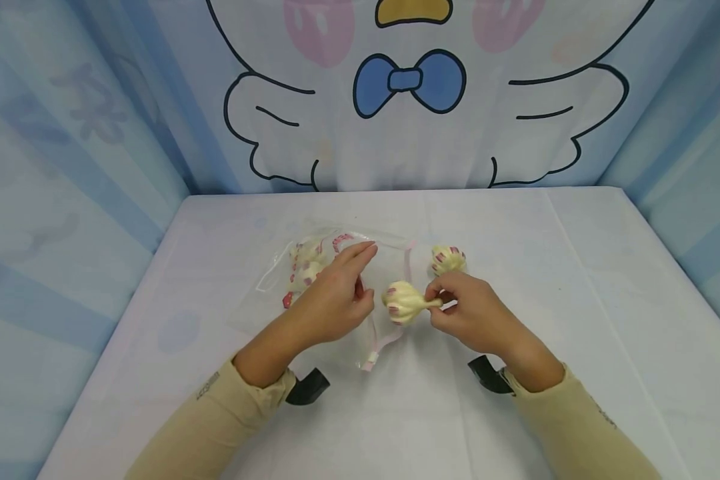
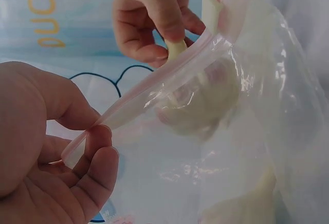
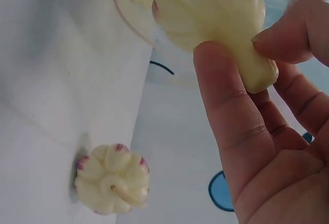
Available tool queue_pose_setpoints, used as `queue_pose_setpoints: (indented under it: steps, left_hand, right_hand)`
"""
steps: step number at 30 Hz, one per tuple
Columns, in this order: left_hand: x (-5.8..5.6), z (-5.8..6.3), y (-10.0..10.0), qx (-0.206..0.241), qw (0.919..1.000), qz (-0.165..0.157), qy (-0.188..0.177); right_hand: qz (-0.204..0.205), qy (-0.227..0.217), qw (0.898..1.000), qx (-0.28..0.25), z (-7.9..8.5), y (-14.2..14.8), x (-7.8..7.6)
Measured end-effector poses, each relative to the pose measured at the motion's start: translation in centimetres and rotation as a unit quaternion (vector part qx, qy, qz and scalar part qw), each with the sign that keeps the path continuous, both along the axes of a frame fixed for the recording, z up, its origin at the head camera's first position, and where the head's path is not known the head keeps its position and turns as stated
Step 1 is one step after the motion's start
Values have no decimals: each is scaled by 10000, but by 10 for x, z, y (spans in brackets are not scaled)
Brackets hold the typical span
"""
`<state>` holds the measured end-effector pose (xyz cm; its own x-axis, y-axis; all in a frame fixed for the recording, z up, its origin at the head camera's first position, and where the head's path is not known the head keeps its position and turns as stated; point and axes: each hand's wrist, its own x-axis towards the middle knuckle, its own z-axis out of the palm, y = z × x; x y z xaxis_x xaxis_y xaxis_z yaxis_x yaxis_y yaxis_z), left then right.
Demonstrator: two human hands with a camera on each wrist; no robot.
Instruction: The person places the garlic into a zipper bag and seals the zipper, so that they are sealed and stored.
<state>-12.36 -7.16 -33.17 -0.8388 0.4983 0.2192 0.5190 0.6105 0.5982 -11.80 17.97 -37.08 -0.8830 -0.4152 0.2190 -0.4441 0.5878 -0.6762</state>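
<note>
In the head view my left hand (image 1: pixel 330 300) is over a clear plastic zip bag (image 1: pixel 264 283) lying on the table. The left wrist view shows its thumb and fingers pinching the bag's pink zip edge (image 2: pixel 128 98), holding it raised. My right hand (image 1: pixel 477 313) pinches a garlic bulb (image 1: pixel 402 303) by its stem, cream with purple streaks, at the bag's mouth. Through the plastic in the left wrist view, the bulb's round body (image 2: pixel 205 106) shows. More garlic (image 1: pixel 306 253) lies inside the bag, partly hidden by my left hand.
Another garlic bulb (image 1: pixel 448 260) stands on the white-covered table (image 1: pixel 546 280) just beyond my right hand. A patterned curtain (image 1: pixel 408 147) hangs behind the table's far edge, with blue curtains on both sides. Black straps (image 1: pixel 308 387) show at my cuffs.
</note>
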Motion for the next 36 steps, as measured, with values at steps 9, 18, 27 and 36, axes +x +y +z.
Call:
queue_pose_setpoints:
  steps: [9,18,27,36]
  left_hand:
    - [1,0,1,-47,9999,45,-80]
    - [2,0,2,-131,9998,102,-143]
    - [2,-2,3,-127,9998,57,-148]
    - [2,-1,3,-153,9999,-4,-44]
  right_hand:
    - [157,410,9988,209,-12,-25,-1]
    - [168,496,9978,411,-20,-36,-1]
    - [64,814,9949,599,-26,-42,0]
    - [-300,1088,9923,504,-31,-51,-2]
